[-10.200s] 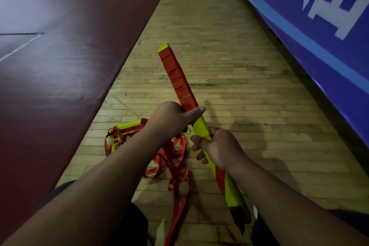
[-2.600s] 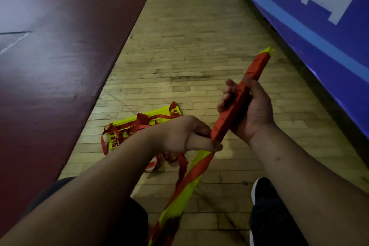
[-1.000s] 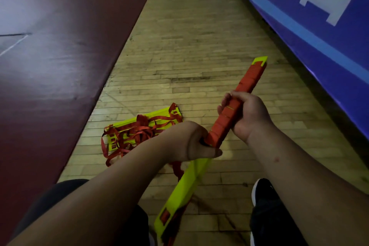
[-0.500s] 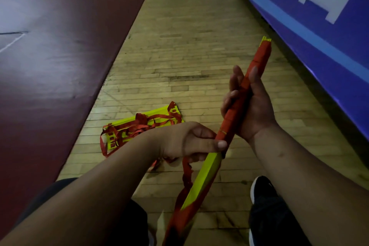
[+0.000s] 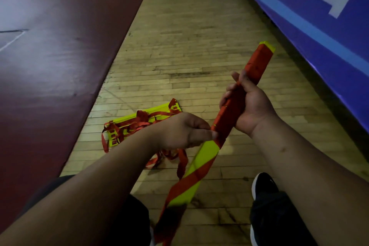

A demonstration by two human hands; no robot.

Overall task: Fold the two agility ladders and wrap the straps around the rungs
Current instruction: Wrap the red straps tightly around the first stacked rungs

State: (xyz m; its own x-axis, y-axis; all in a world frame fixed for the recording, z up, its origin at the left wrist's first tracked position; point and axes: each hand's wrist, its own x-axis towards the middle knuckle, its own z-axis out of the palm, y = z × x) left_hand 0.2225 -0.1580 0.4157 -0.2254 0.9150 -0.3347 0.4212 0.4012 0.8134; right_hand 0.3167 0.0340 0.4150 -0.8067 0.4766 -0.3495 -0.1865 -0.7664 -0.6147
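Slipping is the danger closest in: below the left hand (image 5: pixel 185 132), the red strap (image 5: pixel 191 178) spirals loosely over bare yellow on the folded ladder (image 5: pixel 207 147). If tension drops at the pinch, I judge the tight turns above could loosen or bunch. The left hand's thumb and fingertips pinch the strap against the bundle's edge, knuckles up, just beneath the right hand (image 5: pixel 247 110). The right hand is clamped round the tightly wrapped middle, thumb lying along it, tilting the far end up and away. Beyond the left hand, the second ladder (image 5: pixel 139 124) lies on the wooden floor (image 5: pixel 189 46) in a tangle of loose straps, not yet wrapped.
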